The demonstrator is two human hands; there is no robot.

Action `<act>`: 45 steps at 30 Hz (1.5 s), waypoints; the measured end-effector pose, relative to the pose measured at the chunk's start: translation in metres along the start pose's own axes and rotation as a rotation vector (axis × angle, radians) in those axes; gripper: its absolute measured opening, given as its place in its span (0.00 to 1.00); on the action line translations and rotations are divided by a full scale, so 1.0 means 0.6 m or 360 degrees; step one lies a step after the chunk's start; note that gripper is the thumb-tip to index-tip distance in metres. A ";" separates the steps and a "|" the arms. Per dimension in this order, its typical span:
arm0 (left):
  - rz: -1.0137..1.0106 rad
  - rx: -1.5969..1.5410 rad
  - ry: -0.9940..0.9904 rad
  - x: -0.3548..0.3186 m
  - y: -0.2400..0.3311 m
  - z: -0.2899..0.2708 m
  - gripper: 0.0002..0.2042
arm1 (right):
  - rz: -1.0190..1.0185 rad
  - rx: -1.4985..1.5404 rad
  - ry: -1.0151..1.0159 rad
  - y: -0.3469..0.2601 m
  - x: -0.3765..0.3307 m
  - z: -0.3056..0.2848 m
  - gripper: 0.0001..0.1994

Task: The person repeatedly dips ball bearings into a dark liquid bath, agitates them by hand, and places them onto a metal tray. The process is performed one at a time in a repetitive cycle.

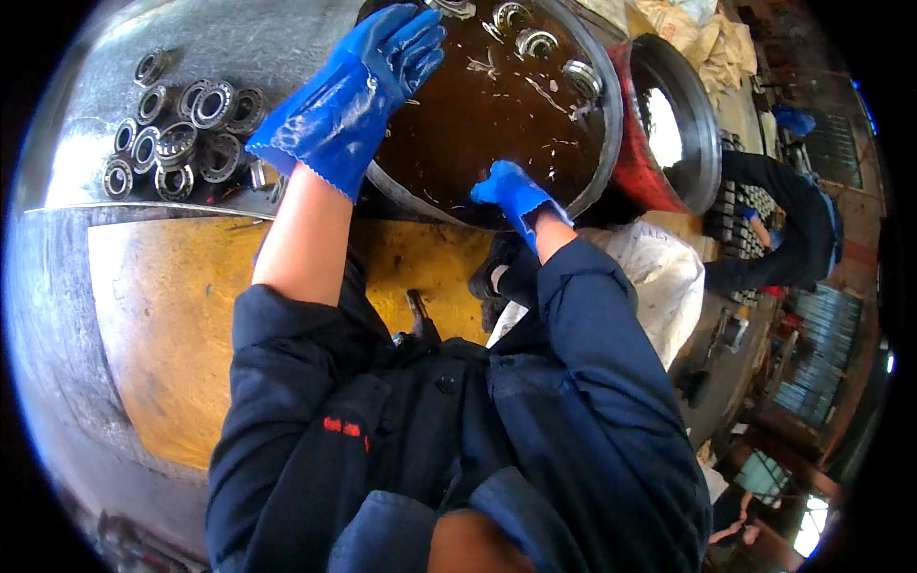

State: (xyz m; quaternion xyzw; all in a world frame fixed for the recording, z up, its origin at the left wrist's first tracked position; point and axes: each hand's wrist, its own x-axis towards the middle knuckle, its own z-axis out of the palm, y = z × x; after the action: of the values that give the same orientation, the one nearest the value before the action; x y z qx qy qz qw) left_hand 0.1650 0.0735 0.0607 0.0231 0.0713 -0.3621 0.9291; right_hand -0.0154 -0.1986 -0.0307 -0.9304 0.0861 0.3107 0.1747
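My left hand (368, 81), in a wet blue rubber glove, reaches over the left rim of a round drum (616, 115) with dark brown liquid in it. Its fingers are stretched out and nothing shows in them. Low over the near side of the liquid is my right hand (516, 194), also gloved in blue. How its fingers are bent is hard to see, and no held thing shows. Several metal roller bearings, one of them a bearing (537, 43) near the far side, sit inside the drum, partly above the liquid.
Loose bearings (212, 105) lie grouped on the metal tabletop (72, 181) to the left. A red drum (650, 181) stands against the right side, with a white sack (659, 277) nearer me. Farther right, another person (812, 220) bends over rows of dark parts.
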 end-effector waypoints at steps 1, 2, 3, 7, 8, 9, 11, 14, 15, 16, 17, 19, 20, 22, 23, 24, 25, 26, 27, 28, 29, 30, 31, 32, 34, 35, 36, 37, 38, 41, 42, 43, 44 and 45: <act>0.0147 0.0412 0.0108 -0.011 -0.046 0.035 0.21 | 0.0157 0.0001 0.0148 0.000 -0.011 0.003 0.20; 0.0314 0.0833 0.0202 -0.025 -0.074 0.066 0.22 | 0.0169 0.0006 0.0149 -0.004 -0.019 0.000 0.20; 0.0323 0.0839 0.0215 -0.035 -0.076 0.068 0.22 | 0.0210 -0.0015 0.0186 -0.018 -0.023 0.001 0.21; 0.0328 0.0849 0.0218 -0.039 -0.074 0.062 0.22 | 0.0358 -0.0160 0.0366 -0.063 -0.030 0.002 0.23; 0.0336 0.0873 0.0136 -0.038 -0.077 0.061 0.23 | 0.0356 -0.0163 0.0365 -0.058 -0.024 0.002 0.23; 0.0345 0.0897 0.0056 -0.038 -0.077 0.059 0.23 | 0.0343 -0.0153 0.0284 -0.054 -0.015 -0.001 0.25; 0.0310 0.0888 0.0011 -0.026 -0.064 0.055 0.23 | 0.0330 -0.0129 0.0130 -0.031 0.007 -0.006 0.29; 0.0353 0.0958 0.0051 -0.027 -0.061 0.058 0.24 | 0.0279 0.0012 -0.0133 -0.007 0.016 -0.046 0.35; 0.0358 0.0949 0.0052 -0.027 -0.062 0.062 0.24 | 0.0279 0.0003 -0.0136 0.017 0.019 -0.038 0.35; 0.0355 0.0939 0.0103 -0.025 -0.062 0.067 0.24 | 0.0094 0.0208 -0.0035 0.025 0.015 -0.031 0.31; 0.0349 0.0927 0.0150 -0.023 -0.064 0.072 0.24 | -0.0088 0.0413 0.0068 0.033 0.014 -0.029 0.27; 0.0390 0.0914 0.0073 -0.031 -0.058 0.057 0.24 | -0.0025 0.0217 0.0059 -0.017 0.001 -0.031 0.24; 0.0411 0.0896 -0.0012 -0.037 -0.056 0.045 0.24 | 0.0209 0.0021 0.0084 -0.070 -0.016 -0.038 0.23; 0.0396 0.0883 -0.0011 -0.038 -0.061 0.042 0.23 | 0.0249 -0.0551 0.0004 -0.109 -0.040 -0.044 0.22; 0.0379 0.0869 -0.0020 -0.035 -0.065 0.045 0.23 | 0.0029 -0.0915 -0.0069 -0.110 -0.048 -0.042 0.22; 0.0378 0.0867 -0.0046 -0.026 -0.065 0.043 0.24 | 0.0338 -0.0579 0.0109 -0.093 -0.027 -0.030 0.23; 0.0381 0.0855 -0.0053 -0.025 -0.066 0.048 0.24 | 0.0643 -0.0246 0.0281 -0.091 -0.021 -0.029 0.24; 0.0373 0.0854 0.0012 -0.022 -0.067 0.055 0.24 | 0.0423 -0.0131 0.0249 -0.070 -0.033 -0.039 0.24; 0.0366 0.0853 0.0078 -0.022 -0.066 0.060 0.24 | 0.0424 -0.0143 0.0251 -0.065 -0.035 -0.035 0.24; 0.0383 0.0846 0.0079 -0.024 -0.063 0.058 0.24 | 0.0392 -0.0336 0.0184 -0.067 -0.036 -0.034 0.22; 0.0397 0.0860 0.0037 -0.027 -0.059 0.054 0.24 | 0.0359 -0.0528 0.0117 -0.070 -0.036 -0.033 0.21; 0.0411 0.0874 -0.0003 -0.029 -0.055 0.052 0.24 | 0.0325 -0.0720 0.0050 -0.074 -0.032 -0.034 0.19; 0.0409 0.0860 -0.0013 -0.025 -0.058 0.056 0.24 | 0.0338 -0.0731 0.0053 -0.071 -0.029 -0.038 0.19; 0.0386 0.0870 0.0020 -0.020 -0.061 0.062 0.24 | 0.0149 -0.1025 -0.0097 -0.070 -0.021 -0.045 0.19; 0.0378 0.0879 0.0065 -0.022 -0.060 0.070 0.24 | -0.0061 -0.1321 -0.0259 -0.072 -0.019 -0.051 0.19; 0.0416 0.0898 0.0087 -0.031 -0.058 0.073 0.24 | -0.0053 -0.1176 -0.0213 -0.074 -0.025 -0.053 0.20; 0.0452 0.0917 0.0109 -0.038 -0.055 0.074 0.23 | -0.0044 -0.1030 -0.0170 -0.075 -0.033 -0.056 0.21; 0.0464 0.0915 0.0109 -0.039 -0.047 0.062 0.23 | -0.0026 -0.0887 -0.0117 -0.076 -0.040 -0.063 0.22; 0.0443 0.0811 -0.0115 -0.036 -0.038 0.045 0.23 | 0.0258 -0.0621 0.0002 -0.055 -0.034 -0.052 0.23; 0.0396 0.0744 -0.0168 -0.022 -0.043 0.054 0.23 | 0.0246 0.0741 0.0055 0.023 -0.035 -0.027 0.25; 0.0361 0.0793 -0.0016 -0.009 -0.062 0.074 0.24 | 0.0409 0.0029 0.0140 0.051 -0.012 -0.018 0.23; 0.0387 0.0803 0.0008 -0.016 -0.054 0.066 0.24 | 0.0378 0.0026 0.0121 0.016 -0.004 -0.017 0.23; 0.0443 0.0826 0.0023 -0.028 -0.044 0.055 0.24 | 0.0210 -0.0431 0.0006 -0.039 -0.010 -0.031 0.20; 0.0470 0.0833 0.0009 -0.034 -0.046 0.053 0.24 | 0.0073 -0.0887 -0.0089 -0.067 -0.021 -0.041 0.18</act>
State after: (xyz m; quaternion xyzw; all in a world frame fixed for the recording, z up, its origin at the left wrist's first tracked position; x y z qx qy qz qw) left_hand 0.1352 0.0636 0.0951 0.2728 -0.0261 -0.2289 0.9341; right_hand -0.0011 -0.1700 0.0063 -0.9314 0.0135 0.3516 -0.0927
